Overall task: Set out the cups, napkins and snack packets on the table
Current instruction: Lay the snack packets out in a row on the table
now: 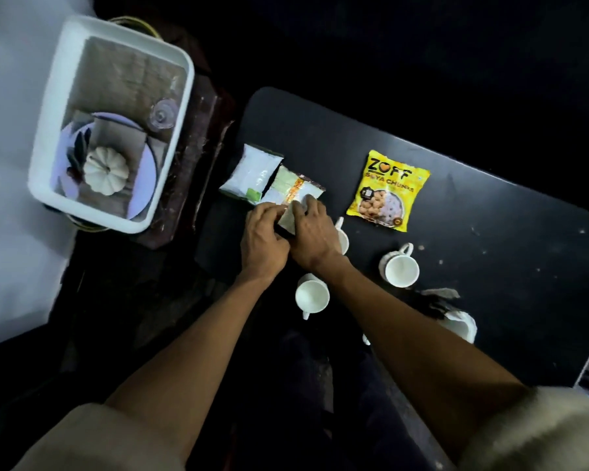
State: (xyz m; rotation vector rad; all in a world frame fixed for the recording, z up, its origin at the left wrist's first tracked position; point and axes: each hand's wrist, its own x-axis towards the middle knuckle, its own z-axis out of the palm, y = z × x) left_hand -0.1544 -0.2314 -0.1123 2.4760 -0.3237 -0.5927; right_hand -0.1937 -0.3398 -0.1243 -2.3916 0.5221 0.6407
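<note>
On the black table point(473, 205) my left hand point(264, 237) and my right hand point(312, 237) meet over a pale folded napkin point(288, 217) and both pinch it. Just beyond lies a green and orange snack packet point(291, 188), with a white packet point(252, 173) to its left. A yellow soya chunks packet point(386, 190) lies apart to the right. Two white cups stand near me, one point(312, 295) between my forearms and one point(400, 268) to the right. A third cup point(342, 237) is mostly hidden behind my right hand. Another white cup point(459, 326) sits by my right forearm.
A white tray point(53, 137) rests on a dark wooden stand at the left, holding a plate, a white pumpkin ornament point(105, 169) and a clear glass point(164, 113). The table's left edge runs close to the stand. A crumpled paper piece point(439, 295) lies near the right cup.
</note>
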